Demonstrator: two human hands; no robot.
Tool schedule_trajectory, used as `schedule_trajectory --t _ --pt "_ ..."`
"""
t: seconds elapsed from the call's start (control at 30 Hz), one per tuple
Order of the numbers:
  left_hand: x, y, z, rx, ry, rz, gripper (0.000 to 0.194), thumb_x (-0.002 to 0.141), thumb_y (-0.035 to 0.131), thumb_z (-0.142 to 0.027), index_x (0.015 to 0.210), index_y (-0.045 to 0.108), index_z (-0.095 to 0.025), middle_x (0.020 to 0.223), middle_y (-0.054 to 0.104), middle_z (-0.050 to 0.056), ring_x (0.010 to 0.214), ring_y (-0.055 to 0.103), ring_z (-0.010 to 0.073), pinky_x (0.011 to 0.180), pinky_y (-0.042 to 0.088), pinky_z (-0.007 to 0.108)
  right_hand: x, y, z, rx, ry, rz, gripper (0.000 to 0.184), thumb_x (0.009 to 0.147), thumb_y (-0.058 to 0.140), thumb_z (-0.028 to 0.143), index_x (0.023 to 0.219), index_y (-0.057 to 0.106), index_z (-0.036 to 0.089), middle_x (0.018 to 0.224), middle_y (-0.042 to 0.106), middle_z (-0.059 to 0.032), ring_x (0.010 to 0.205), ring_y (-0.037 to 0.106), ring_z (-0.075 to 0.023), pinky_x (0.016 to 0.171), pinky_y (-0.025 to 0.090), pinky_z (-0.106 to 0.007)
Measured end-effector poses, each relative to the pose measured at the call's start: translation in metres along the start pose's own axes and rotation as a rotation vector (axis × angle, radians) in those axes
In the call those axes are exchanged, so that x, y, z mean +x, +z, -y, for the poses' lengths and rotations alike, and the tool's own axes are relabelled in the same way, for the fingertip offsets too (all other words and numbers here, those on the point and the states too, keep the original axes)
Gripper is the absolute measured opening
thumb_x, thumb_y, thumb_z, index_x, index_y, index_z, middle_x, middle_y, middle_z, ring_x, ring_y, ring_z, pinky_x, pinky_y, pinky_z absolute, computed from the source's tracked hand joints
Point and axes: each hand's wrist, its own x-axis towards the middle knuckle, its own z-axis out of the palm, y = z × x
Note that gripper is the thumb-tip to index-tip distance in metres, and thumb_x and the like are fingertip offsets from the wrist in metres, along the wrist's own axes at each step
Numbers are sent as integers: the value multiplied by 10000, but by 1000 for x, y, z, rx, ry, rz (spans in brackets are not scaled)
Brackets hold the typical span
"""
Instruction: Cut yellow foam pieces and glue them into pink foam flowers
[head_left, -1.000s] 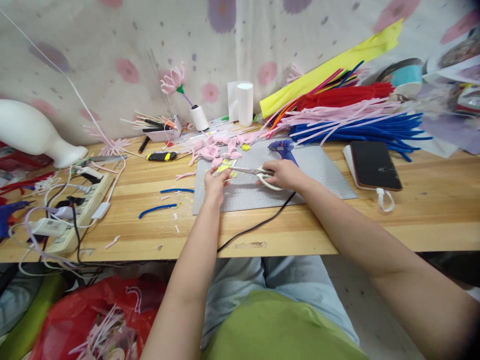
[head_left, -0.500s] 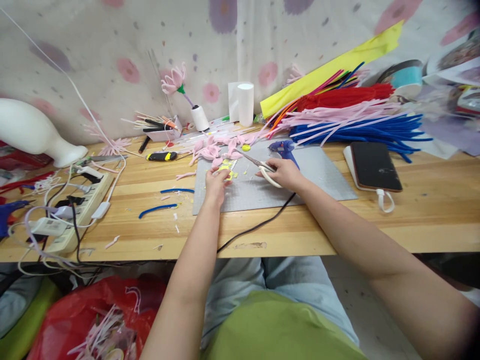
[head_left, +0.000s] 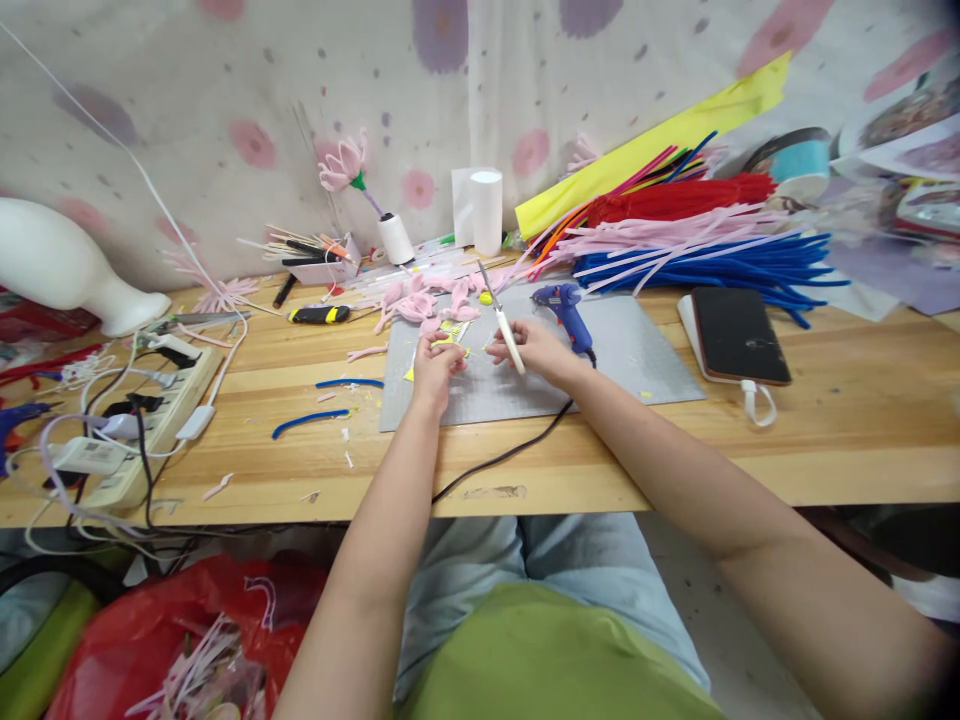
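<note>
My right hand (head_left: 541,352) holds a pair of scissors (head_left: 510,338) with pale handles, above the grey cutting mat (head_left: 630,365). The blades point away from me, toward the back of the table. My left hand (head_left: 436,365) is closed in a pinch beside small yellow scraps (head_left: 454,327); whatever sits between its fingertips is too small to make out. Just beyond both hands lie pink fuzzy petal shapes (head_left: 420,302) and a small yellow piece (head_left: 485,298). A blue glue gun (head_left: 566,312) rests on the mat, right of the scissors.
Bundles of blue (head_left: 705,265), pink and red pipe cleaners lie at the back right. A phone (head_left: 739,335) is on the right. A yellow-black utility knife (head_left: 319,314), blue stem pieces (head_left: 309,422) and a power strip (head_left: 169,420) lie left. The glue gun's cord (head_left: 501,458) crosses the front.
My right hand has shifted left, closer to my left hand, and turned the scissors so the blades point away from me. The glue gun shows more fully. My left hand stays nearly in place.
</note>
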Motion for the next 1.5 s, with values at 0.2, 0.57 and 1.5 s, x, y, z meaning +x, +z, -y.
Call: schedule_trajectory --t 0.2,0.57,1.5 --pt "-5 5 5 56 -42 83 375 516 659 -94 831 476 -185 580 562 -61 510 521 75 526 434 206 3 11 0 -41 10 13 441 515 810 300 776 472 186 721 627 4 591 550 -104 520 426 -229" --pt "-8 7 3 130 -67 145 566 613 746 -367 1082 493 -177 848 684 45 603 587 90 508 443 197 -2 6 7 234 132 -98 452 493 833 171 741 455 179 507 542 68 476 555 -85 464 445 -193" --pt "-12 12 0 22 -176 112 710 679 697 -295 1276 329 -184 859 700 51 590 598 93 455 415 176 1 4 -1 323 110 -37 442 477 838 218 745 488 185 544 561 64 506 559 -87 488 455 -202"
